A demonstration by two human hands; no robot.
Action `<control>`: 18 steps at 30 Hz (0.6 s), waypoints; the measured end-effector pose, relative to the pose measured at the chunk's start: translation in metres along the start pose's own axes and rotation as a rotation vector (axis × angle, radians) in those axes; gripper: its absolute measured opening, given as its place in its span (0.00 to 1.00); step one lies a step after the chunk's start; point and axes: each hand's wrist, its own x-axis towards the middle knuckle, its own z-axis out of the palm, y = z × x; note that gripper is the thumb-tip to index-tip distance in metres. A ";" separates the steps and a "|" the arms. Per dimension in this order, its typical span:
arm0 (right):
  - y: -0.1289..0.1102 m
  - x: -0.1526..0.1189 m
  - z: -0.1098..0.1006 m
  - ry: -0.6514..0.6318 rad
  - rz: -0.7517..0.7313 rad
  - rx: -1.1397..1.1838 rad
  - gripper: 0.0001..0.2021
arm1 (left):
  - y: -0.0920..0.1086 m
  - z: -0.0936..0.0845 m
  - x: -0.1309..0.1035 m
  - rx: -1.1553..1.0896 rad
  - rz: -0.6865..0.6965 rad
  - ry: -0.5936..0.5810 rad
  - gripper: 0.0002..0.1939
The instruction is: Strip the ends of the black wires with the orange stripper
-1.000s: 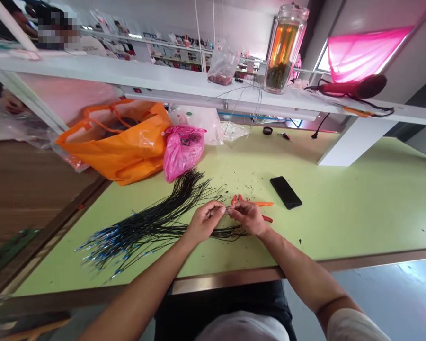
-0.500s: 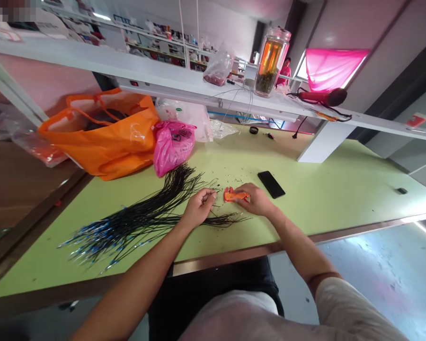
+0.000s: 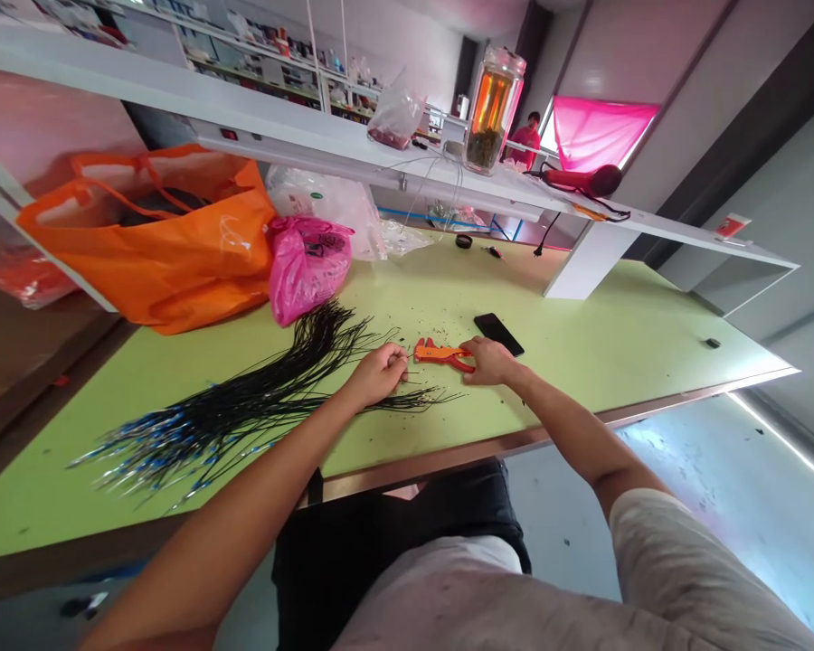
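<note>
My right hand [image 3: 489,361] is closed around the handles of an orange and red wire stripper [image 3: 440,353], whose jaws point left. Pinched in the fingers of my left hand [image 3: 380,372] is a thin black wire, its end close to the tool's jaws. Most of that wire is hidden by the hand. A large bundle of black wires [image 3: 244,398] with blue and silvery ends lies on the table to the left. A smaller group of black wires [image 3: 413,399] spreads out just below my left hand.
A black phone [image 3: 499,334] lies beyond my right hand. An orange bag [image 3: 176,262] and a pink plastic bag [image 3: 310,268] stand at the back left. The white shelf [image 3: 298,134] carries a glass tea bottle [image 3: 494,113]. Small dark scraps are scattered near the tool.
The wire stripper now shows more of its length, with my right hand farther back on its handles. Its jaws have come up to the wire at my left fingers. The whole view has shifted slightly.
</note>
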 end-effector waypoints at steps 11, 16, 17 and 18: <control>-0.017 0.018 0.018 0.035 -0.118 0.914 0.24 | 0.012 -0.006 0.001 0.058 0.163 0.071 0.20; -0.034 0.024 0.048 -0.033 -0.163 1.049 0.29 | 0.008 -0.009 -0.008 -0.020 0.232 0.150 0.19; -0.035 0.023 0.053 -0.037 -0.173 1.058 0.29 | 0.009 -0.009 -0.009 -0.040 0.238 0.167 0.19; -0.036 0.022 0.057 -0.033 -0.188 1.048 0.28 | 0.010 -0.009 -0.010 -0.062 0.244 0.182 0.19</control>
